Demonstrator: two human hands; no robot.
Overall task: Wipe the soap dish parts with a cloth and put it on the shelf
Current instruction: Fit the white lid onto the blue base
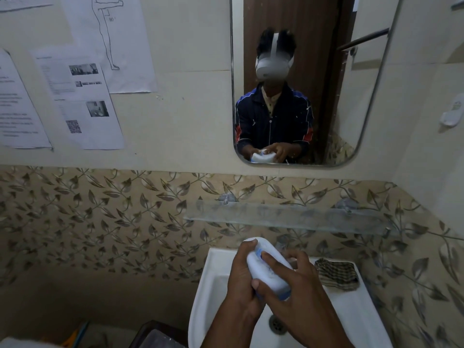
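**Soap dish held over the basin, cloth on the far right corner**

While both hands meet above the white sink, the soap dish sits between them, white with a blue edge showing, held tilted over the bowl. The left hand curls round its left side, fingers wrapped over the top end; the right hand grips it from the right, thumb at the near end and a finger laid across its upper face. A striped brown cloth lies folded on the sink's far right corner, apart from both hands. The drain shows at the bottom of the bowl, just below the right wrist.

Above the sink's back edge a glass shelf is fixed to a band of leaf-patterned tiles. Higher up, a mirror on the plain cream wall reflects the person in a dark jacket holding the dish. Printed paper sheets are stuck to the wall at the left.
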